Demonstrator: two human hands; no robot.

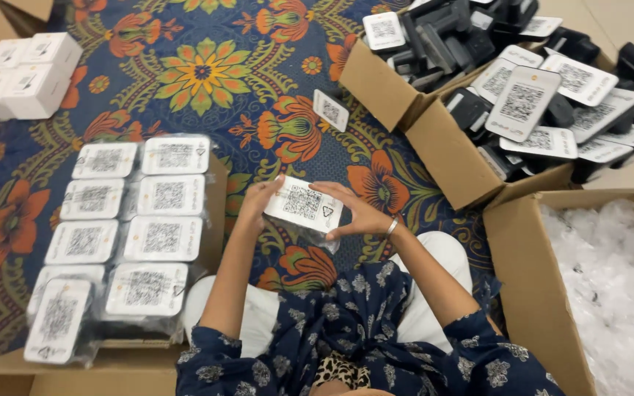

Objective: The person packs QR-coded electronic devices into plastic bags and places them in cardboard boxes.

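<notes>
a seated person's left hand (258,199) and right hand (357,213) grip opposite ends of a white coded device (304,204) in clear plastic wrap, held above a flowered rug (207,73). wrapped devices (122,235) lie in rows to the left; a cardboard box (449,158) of unwrapped ones sits right.

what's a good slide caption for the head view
Both hands, left hand and right hand, hold a bagged white device above a floral cloth.
</notes>
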